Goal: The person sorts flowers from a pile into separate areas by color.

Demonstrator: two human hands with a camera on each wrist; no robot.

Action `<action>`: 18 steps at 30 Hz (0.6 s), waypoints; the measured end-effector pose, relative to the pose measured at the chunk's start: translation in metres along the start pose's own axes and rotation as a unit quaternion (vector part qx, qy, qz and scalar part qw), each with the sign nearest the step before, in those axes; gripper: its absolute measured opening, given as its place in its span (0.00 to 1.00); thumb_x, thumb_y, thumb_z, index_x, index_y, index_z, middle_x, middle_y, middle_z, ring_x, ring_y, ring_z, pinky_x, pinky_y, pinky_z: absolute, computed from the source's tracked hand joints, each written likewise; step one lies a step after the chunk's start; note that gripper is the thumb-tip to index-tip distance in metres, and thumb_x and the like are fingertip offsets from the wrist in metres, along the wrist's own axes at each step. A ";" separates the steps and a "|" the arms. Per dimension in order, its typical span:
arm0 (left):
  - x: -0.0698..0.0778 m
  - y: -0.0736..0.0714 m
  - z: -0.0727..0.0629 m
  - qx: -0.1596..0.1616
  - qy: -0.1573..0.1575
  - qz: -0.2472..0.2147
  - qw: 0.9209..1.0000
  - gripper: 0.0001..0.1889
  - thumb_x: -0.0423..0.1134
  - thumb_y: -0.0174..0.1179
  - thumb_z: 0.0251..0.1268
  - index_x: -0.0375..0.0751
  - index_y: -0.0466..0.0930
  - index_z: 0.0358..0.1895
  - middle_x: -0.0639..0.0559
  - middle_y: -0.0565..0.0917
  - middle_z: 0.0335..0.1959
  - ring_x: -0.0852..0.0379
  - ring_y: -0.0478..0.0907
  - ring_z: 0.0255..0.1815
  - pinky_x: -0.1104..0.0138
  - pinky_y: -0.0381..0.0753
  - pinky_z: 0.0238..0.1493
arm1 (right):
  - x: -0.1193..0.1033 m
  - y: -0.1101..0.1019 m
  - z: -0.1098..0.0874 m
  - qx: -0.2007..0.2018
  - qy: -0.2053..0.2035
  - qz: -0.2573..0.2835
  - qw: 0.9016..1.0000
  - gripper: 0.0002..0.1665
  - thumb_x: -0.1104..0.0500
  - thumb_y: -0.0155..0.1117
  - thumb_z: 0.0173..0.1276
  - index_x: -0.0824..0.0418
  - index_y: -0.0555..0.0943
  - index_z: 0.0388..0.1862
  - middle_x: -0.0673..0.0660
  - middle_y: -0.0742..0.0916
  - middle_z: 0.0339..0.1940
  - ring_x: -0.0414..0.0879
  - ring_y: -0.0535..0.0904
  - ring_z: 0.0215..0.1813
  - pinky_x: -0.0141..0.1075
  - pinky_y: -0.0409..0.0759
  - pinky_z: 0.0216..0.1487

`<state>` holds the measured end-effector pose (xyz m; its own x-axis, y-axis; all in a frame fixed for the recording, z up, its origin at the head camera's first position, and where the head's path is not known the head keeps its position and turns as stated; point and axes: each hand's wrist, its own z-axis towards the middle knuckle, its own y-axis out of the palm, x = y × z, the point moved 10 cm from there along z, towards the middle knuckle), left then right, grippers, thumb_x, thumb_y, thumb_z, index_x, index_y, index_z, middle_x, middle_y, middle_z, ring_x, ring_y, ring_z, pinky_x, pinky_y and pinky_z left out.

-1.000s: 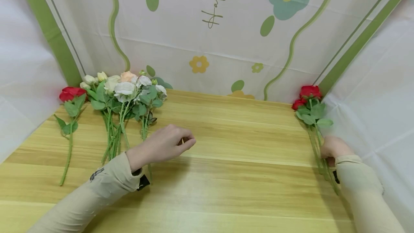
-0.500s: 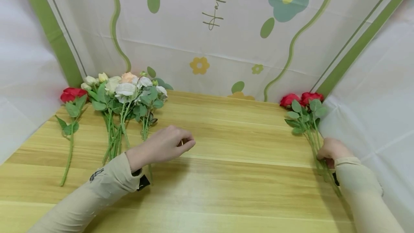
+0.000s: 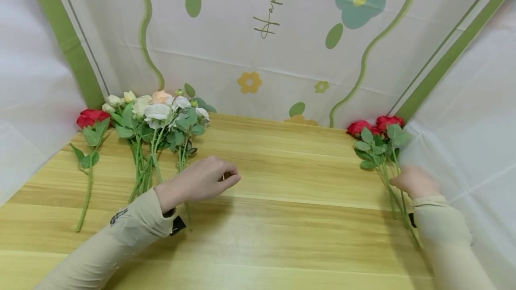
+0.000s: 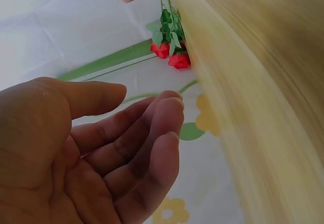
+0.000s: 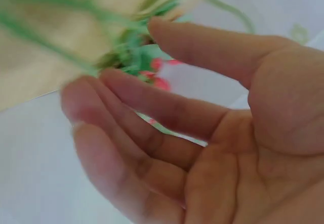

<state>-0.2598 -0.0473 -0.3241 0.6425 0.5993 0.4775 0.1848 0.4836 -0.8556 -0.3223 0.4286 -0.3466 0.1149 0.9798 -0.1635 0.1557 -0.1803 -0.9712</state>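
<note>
Several red roses (image 3: pixel 389 122) with green leaves lie at the table's far right, their stems (image 3: pixel 404 218) running toward the front. My right hand (image 3: pixel 417 181) is beside these stems. In the right wrist view, thumb and fingers (image 5: pixel 152 102) are apart, with nothing gripped between them; blurred stems pass just beyond the fingertips. Whether a fingertip touches a stem I cannot tell. My left hand (image 3: pixel 201 178) hovers over the table near the white flowers (image 3: pixel 157 113), its fingers loosely bent and holding nothing, as the left wrist view confirms.
A bunch of white, cream and peach flowers lies at the back left, partly behind the left forearm. A single red rose (image 3: pixel 92 119) lies left of it. White cloth with printed flowers (image 3: pixel 250 82) stands behind the wooden table (image 3: pixel 282 236); plain white cloth flanks both sides.
The red rose heads at the right have spread leftward and lie lower in view. My right hand has released the stems and shifted slightly. The left hand has barely moved.
</note>
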 end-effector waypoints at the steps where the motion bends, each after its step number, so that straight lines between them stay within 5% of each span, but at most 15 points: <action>1: -0.001 0.000 0.000 -0.001 -0.004 0.000 1.000 0.09 0.42 0.55 0.75 0.49 0.84 0.37 0.65 0.80 0.26 0.69 0.74 0.23 0.67 0.77 0.30 | -0.009 -0.004 -0.001 0.015 -0.015 -0.001 1.000 0.19 0.52 0.62 0.62 0.67 0.72 0.27 0.67 0.78 0.26 0.59 0.76 0.28 0.52 0.74 0.28; 6: -0.008 -0.004 -0.002 0.001 -0.033 0.020 0.999 0.10 0.42 0.55 0.75 0.48 0.85 0.37 0.64 0.79 0.24 0.67 0.72 0.20 0.67 0.75 0.27 | -0.063 -0.009 -0.008 0.037 -0.059 0.002 0.998 0.27 0.47 0.57 0.70 0.54 0.61 0.14 0.49 0.63 0.13 0.43 0.59 0.17 0.39 0.64 0.21; 10: -0.017 -0.008 -0.003 0.009 -0.057 0.034 0.998 0.10 0.41 0.54 0.75 0.47 0.85 0.37 0.63 0.79 0.25 0.66 0.72 0.21 0.67 0.75 0.27 | -0.101 -0.011 -0.020 0.051 -0.097 0.022 0.994 0.31 0.46 0.56 0.74 0.51 0.58 0.12 0.46 0.57 0.11 0.40 0.51 0.17 0.37 0.57 0.20; 14: -0.032 -0.013 -0.007 0.023 -0.094 0.048 0.994 0.10 0.39 0.54 0.75 0.45 0.84 0.36 0.61 0.77 0.23 0.64 0.70 0.19 0.66 0.72 0.23 | -0.129 -0.011 -0.034 0.066 -0.130 0.049 0.988 0.27 0.47 0.56 0.75 0.54 0.69 0.14 0.47 0.64 0.11 0.42 0.57 0.17 0.38 0.60 0.21; 18: -0.060 -0.022 -0.019 0.034 -0.162 0.069 0.984 0.10 0.39 0.54 0.73 0.43 0.83 0.35 0.57 0.75 0.19 0.60 0.68 0.16 0.66 0.69 0.17 | -0.148 -0.011 -0.048 0.088 -0.156 0.063 0.982 0.19 0.50 0.59 0.74 0.59 0.84 0.27 0.48 0.79 0.18 0.43 0.71 0.21 0.41 0.71 0.27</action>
<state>-0.2885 -0.1057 -0.3379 0.3861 0.8287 0.4053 0.0555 0.4177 -0.9069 -0.2940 0.2817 -0.3033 -0.1877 0.9347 -0.3019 -0.0163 -0.3103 -0.9505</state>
